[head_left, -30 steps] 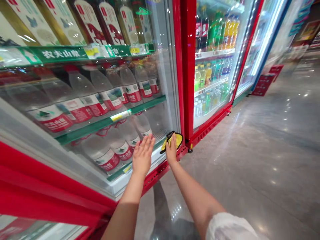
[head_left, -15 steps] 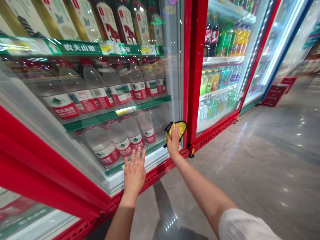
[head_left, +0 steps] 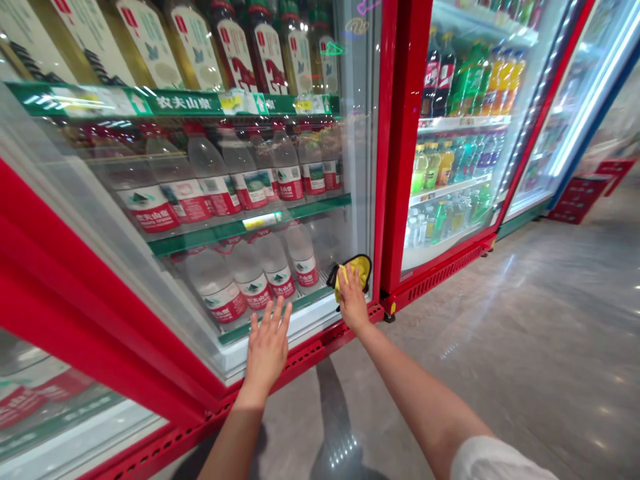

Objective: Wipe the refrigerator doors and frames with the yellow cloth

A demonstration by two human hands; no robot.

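My right hand (head_left: 353, 299) presses a yellow cleaning cloth (head_left: 361, 268) with black edging against the glass door (head_left: 327, 233) of a red-framed drinks cooler, near its lower right corner. The fingers lie over the cloth and cover part of it. My left hand (head_left: 269, 343) is open with fingers spread, holding nothing, in front of the door's lower edge; whether it touches the glass I cannot tell. Behind the glass, large water bottles (head_left: 223, 303) with red and white labels stand on the bottom shelf.
Smaller water bottles (head_left: 250, 190) and juice bottles (head_left: 273, 57) fill the shelves above. To the right stands another red cooler (head_left: 406, 173) with sodas. Red boxes (head_left: 577, 198) sit farther along the grey shiny floor (head_left: 500, 353). A red frame (head_left: 100, 313) crosses the left side.
The view has turned slightly left. My right hand has moved the cloth a little left and down, away from the door's right frame. My left hand stays spread near the lower edge.
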